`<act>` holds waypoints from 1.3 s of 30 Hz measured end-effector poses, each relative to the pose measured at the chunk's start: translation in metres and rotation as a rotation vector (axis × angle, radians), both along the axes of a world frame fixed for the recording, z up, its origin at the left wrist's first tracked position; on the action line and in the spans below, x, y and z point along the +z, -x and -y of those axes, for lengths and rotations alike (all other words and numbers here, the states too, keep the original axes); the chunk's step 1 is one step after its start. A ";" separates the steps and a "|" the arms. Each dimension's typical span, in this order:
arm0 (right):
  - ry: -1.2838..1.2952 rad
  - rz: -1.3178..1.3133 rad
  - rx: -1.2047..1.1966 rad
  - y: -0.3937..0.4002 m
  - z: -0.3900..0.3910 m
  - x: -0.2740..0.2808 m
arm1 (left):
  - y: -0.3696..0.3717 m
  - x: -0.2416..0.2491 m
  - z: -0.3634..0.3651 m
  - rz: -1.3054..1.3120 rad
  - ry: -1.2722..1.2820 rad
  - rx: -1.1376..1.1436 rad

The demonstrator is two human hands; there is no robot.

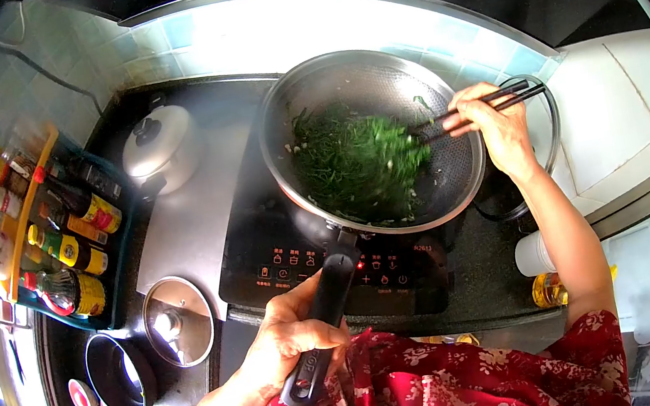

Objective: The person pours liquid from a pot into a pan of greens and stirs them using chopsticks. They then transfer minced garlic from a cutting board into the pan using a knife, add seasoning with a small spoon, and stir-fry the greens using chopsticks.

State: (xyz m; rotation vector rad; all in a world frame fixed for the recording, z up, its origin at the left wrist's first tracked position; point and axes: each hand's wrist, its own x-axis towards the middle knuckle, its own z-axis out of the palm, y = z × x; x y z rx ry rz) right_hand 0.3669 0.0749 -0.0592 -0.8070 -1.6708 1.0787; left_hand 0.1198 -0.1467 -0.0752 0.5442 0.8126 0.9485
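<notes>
My left hand [298, 335] is wrapped round the black handle [324, 300] of a steel wok [459, 170]. The wok stands on a black induction cooktop [265, 250], its handle pointing toward my body. Chopped leafy greens [352, 157] lie in the wok, blurred by motion on their right side. My right hand [494, 123], over the wok's right rim, holds dark chopsticks [515, 96] whose tips reach in among the greens.
A lidded pot [162, 152] stands left of the cooktop. Farther left, a rack [109, 307] holds several bottles. Below it are a dark bowl [120, 376] and a glass lid [179, 321]. A white container [533, 254] and an oil bottle [550, 289] stand near my right forearm.
</notes>
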 end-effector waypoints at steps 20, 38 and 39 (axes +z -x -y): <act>0.101 0.060 0.043 -0.003 0.014 0.001 | 0.003 0.004 -0.003 0.015 0.054 0.011; -0.186 0.036 -0.089 0.039 -0.093 0.001 | 0.002 0.004 0.000 0.002 0.052 0.017; -0.199 0.034 -0.112 0.052 -0.092 -0.001 | 0.003 0.005 0.000 0.006 0.038 0.000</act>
